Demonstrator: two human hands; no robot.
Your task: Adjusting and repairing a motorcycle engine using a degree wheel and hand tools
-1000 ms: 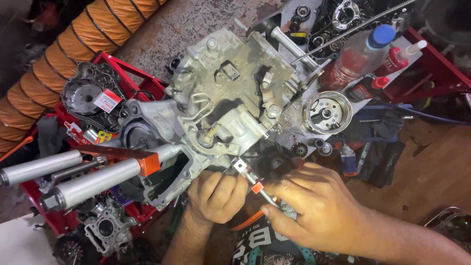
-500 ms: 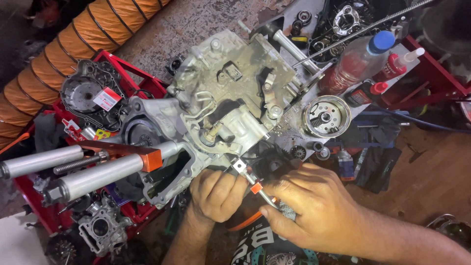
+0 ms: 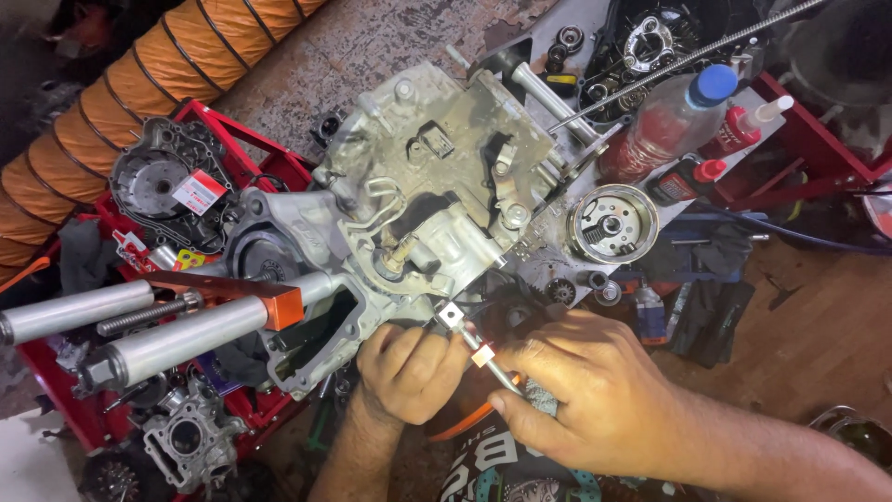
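Note:
A grey aluminium engine crankcase [image 3: 437, 195] lies in the middle of the head view, its flat side up. My left hand [image 3: 409, 370] is curled at the case's near edge, fingertips pinching a small square metal tab [image 3: 452, 315]. My right hand [image 3: 595, 395] grips a thin metal cable [image 3: 492, 367] with an orange-and-white sleeve, which runs up to that tab. Both hands sit close together just below the case.
An orange ribbed duct [image 3: 121, 102] crosses the top left. Red trays [image 3: 279, 163] hold engine covers; two silver fork tubes [image 3: 177, 339] lie at left. A flywheel rotor [image 3: 611, 223], a plastic bottle [image 3: 669, 121] and a long threaded rod [image 3: 688, 60] sit at right.
Both hands have stayed at the case's near edge with the cable between them; only the camera view has shifted slightly.

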